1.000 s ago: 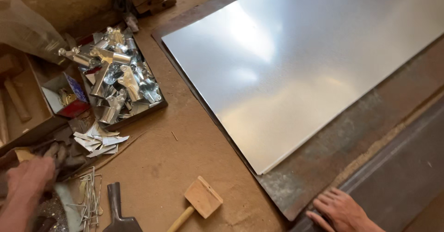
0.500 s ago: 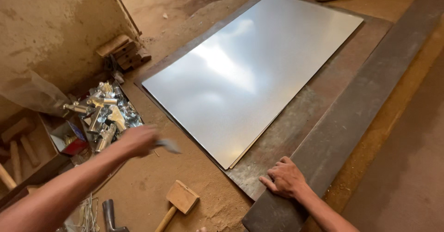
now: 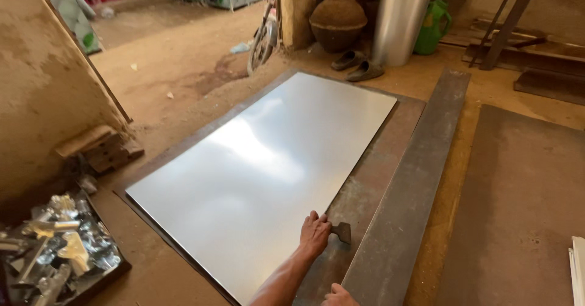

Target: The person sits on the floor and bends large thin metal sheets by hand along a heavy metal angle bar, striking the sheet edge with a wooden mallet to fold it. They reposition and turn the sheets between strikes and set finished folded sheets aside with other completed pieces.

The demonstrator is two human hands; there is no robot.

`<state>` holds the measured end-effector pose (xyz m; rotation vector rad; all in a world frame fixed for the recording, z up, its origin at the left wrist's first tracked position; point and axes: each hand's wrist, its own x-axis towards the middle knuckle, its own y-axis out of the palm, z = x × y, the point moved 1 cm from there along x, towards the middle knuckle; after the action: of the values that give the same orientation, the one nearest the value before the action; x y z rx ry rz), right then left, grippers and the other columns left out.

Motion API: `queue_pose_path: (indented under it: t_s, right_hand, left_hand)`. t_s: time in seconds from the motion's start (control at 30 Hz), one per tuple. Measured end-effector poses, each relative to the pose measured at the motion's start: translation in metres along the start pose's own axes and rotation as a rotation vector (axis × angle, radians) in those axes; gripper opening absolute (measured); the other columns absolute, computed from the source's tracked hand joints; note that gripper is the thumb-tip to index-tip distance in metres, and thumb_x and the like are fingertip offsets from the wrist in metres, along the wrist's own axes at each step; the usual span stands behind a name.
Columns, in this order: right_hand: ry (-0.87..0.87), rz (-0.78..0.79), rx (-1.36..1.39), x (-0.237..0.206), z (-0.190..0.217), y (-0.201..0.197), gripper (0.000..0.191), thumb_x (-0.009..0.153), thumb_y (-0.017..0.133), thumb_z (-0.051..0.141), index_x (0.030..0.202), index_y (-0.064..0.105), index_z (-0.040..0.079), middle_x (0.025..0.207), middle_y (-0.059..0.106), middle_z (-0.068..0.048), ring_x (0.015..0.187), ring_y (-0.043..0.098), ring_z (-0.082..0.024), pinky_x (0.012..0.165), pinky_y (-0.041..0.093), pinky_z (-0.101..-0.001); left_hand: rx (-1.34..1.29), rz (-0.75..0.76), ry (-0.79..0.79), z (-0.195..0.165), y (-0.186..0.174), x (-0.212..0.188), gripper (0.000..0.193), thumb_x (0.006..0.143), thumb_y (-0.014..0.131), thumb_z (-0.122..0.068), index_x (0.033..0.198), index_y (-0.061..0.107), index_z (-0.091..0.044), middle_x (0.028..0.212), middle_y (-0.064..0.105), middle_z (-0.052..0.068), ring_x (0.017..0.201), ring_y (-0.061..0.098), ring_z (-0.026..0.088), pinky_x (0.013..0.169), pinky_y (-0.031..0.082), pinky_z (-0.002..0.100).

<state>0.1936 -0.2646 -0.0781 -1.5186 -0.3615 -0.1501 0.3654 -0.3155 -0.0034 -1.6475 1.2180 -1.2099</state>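
Dusty workshop floor: left hand (image 3: 315, 235) grips a dark tool (image 3: 341, 231) on the metal sheet (image 3: 268, 172); right hand's (image 3: 339, 296) grip unclear; tray (image 3: 103, 278) holds scraps (image 3: 58, 245).

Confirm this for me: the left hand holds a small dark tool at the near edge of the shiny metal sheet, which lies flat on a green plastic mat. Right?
Not quite. The head view shows the shiny metal sheet lying flat on a rusty brown metal plate, not a green plastic mat. The rest stands: the left hand holds a small dark tool at the sheet's near edge.
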Motion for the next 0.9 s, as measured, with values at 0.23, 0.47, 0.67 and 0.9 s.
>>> queue_pose_path:
  t_s: [0.23, 0.47, 0.67, 0.9]
  right_hand:
    - [0.185, 0.13, 0.127, 0.012, 0.034, -0.058, 0.041, 0.088, 0.068, 0.039, 0.054, 0.067, 0.016, 0.052, 0.059, -0.011, 0.058, 0.057, -0.027, 0.067, 0.04, -0.0443]
    - [0.366, 0.27, 0.262, 0.03, 0.045, -0.113, 0.052, 0.1, 0.058, 0.042, 0.057, 0.062, 0.014, 0.061, 0.063, -0.005, 0.062, 0.054, -0.023, 0.075, 0.038, -0.04]
    - [0.378, 0.269, 0.276, 0.031, 0.046, -0.108, 0.047, 0.096, 0.062, 0.04, 0.057, 0.061, 0.013, 0.06, 0.061, -0.004, 0.062, 0.054, -0.022, 0.073, 0.037, -0.0391]
    - [0.308, 0.05, 0.298, 0.028, 0.044, -0.086, 0.01, 0.073, 0.067, 0.023, 0.076, 0.067, 0.014, 0.08, 0.07, -0.005, 0.083, 0.064, -0.024, 0.089, 0.046, -0.0438]
  left_hand:
    - [-0.275, -0.199, -0.112, 0.005, 0.035, 0.029, 0.034, 0.081, 0.06, 0.003, 0.111, 0.068, -0.011, 0.124, 0.058, 0.013, 0.114, 0.05, 0.041, 0.089, 0.051, 0.047]
    - [-0.273, -0.284, -0.015, -0.007, 0.057, 0.072, 0.021, 0.085, 0.072, -0.016, 0.106, 0.073, -0.017, 0.128, 0.062, 0.009, 0.11, 0.053, 0.038, 0.093, 0.045, 0.052]
    - [-0.433, -0.284, 0.038, -0.014, 0.091, 0.087, 0.026, 0.093, 0.065, -0.009, 0.118, 0.073, -0.015, 0.135, 0.058, 0.011, 0.125, 0.052, 0.037, 0.104, 0.045, 0.05]
    - [0.042, -0.341, -0.319, -0.022, 0.12, 0.096, 0.055, 0.095, 0.063, -0.01, 0.148, 0.059, -0.023, 0.139, 0.051, 0.017, 0.129, 0.05, 0.038, 0.111, 0.039, 0.054]
